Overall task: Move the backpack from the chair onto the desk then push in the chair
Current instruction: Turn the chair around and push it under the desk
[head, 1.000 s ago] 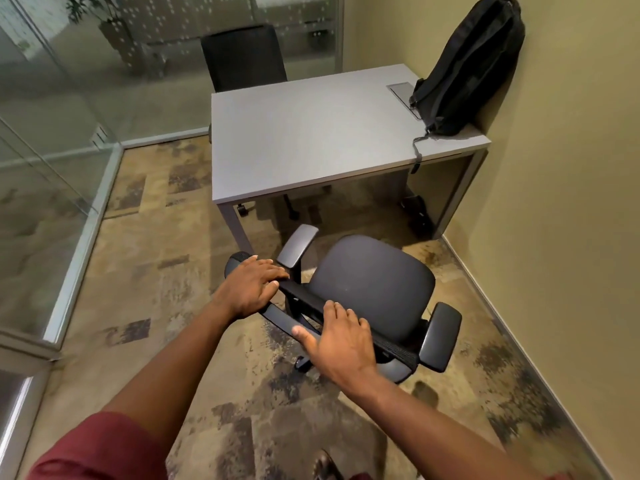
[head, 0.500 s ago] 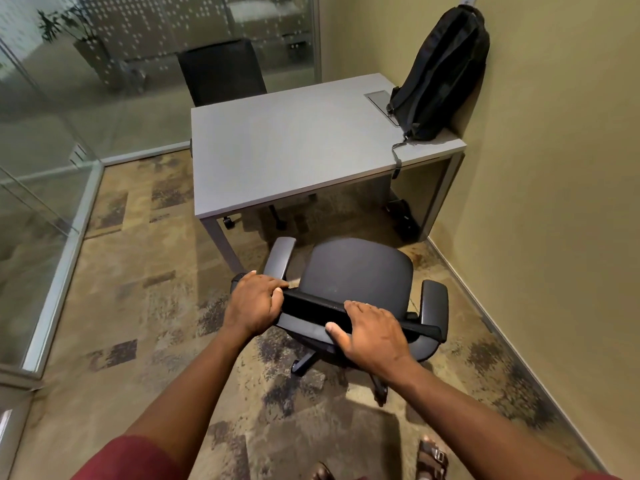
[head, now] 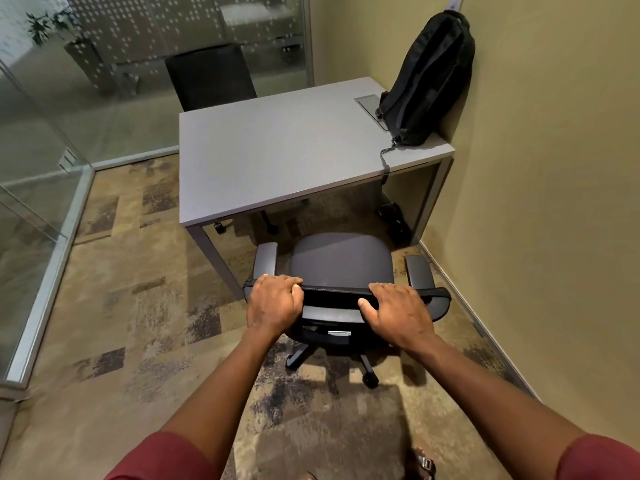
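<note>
A black backpack [head: 431, 81] stands upright on the grey desk [head: 277, 157], at its far right corner, leaning against the wall. One strap hangs over the desk's front edge. The grey office chair [head: 341, 261] stands just in front of the desk, its seat facing the desk's underside. My left hand [head: 273, 303] grips the left end of the chair's backrest top. My right hand [head: 394, 308] grips the same top edge further right.
A second black chair [head: 211, 76] sits behind the desk's far side. Glass partitions [head: 41, 140] enclose the left and back. The beige wall [head: 554, 202] runs close along the right. The desk's left front leg [head: 214, 258] stands near the chair's left armrest.
The chair has swung round from an angle until its back faces me squarely, and it has moved closer to the desk. Both hands stayed on the backrest top.
</note>
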`<state>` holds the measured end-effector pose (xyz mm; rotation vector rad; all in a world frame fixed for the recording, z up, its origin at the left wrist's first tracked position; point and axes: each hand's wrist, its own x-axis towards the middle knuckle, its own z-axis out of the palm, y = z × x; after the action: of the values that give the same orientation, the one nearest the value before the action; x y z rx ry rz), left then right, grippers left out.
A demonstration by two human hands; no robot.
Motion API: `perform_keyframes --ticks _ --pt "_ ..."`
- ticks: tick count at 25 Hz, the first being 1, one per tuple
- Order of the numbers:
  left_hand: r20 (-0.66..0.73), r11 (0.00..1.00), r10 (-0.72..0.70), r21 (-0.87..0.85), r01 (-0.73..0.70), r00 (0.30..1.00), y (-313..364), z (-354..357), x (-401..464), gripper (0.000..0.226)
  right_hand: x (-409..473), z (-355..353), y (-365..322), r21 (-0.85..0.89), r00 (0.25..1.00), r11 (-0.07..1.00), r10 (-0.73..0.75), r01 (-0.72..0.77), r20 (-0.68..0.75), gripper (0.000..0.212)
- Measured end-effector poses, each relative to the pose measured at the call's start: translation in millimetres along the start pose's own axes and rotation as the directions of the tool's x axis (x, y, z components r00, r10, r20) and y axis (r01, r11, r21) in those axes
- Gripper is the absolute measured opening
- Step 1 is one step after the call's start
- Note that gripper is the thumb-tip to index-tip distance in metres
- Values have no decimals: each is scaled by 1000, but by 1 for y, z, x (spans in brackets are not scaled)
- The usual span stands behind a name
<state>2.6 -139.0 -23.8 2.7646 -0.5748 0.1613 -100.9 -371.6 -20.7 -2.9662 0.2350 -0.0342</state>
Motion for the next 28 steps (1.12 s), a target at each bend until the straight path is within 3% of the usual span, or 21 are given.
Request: perform_keyframes --ticks 28 --pt "-6 956 -294 15 294 956 166 48 76 43 116 -30 188 -23 959 960 -279 280 44 67"
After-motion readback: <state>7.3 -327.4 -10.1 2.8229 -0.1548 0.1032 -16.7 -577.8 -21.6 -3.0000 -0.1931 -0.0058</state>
